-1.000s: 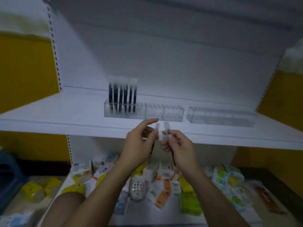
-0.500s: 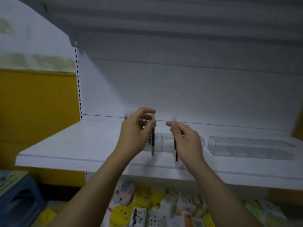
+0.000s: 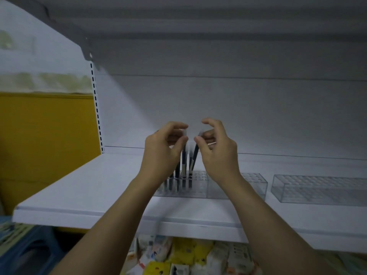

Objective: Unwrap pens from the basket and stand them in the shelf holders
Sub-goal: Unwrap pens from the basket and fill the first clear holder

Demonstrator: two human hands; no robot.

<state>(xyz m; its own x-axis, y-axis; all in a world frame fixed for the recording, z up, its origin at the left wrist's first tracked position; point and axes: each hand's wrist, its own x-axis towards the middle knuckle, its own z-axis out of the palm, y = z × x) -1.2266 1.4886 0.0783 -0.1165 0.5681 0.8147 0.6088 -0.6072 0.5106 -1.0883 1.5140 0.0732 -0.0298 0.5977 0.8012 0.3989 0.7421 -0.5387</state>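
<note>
The left hand [image 3: 162, 153] pinches the top of an upright pen [image 3: 183, 161]. The right hand [image 3: 216, 153] pinches a tilted pen [image 3: 195, 155]. Both pens hang below the fingertips, with their lower ends at the clear holder [image 3: 198, 186] on the shelf [image 3: 99, 185].

A yellow panel [image 3: 45, 135] fills the left side, with a blurred pale green band [image 3: 45, 82] just above it. A white upright strip [image 3: 97, 108] with a column of dark slots runs down beside the panel, against the grey back wall [image 3: 248, 108]. Low in the view lies a jumble of small yellow and white packets [image 3: 186, 255]. At the lower left corner sits a blue plastic object [image 3: 29, 253], possibly a stool.
</note>
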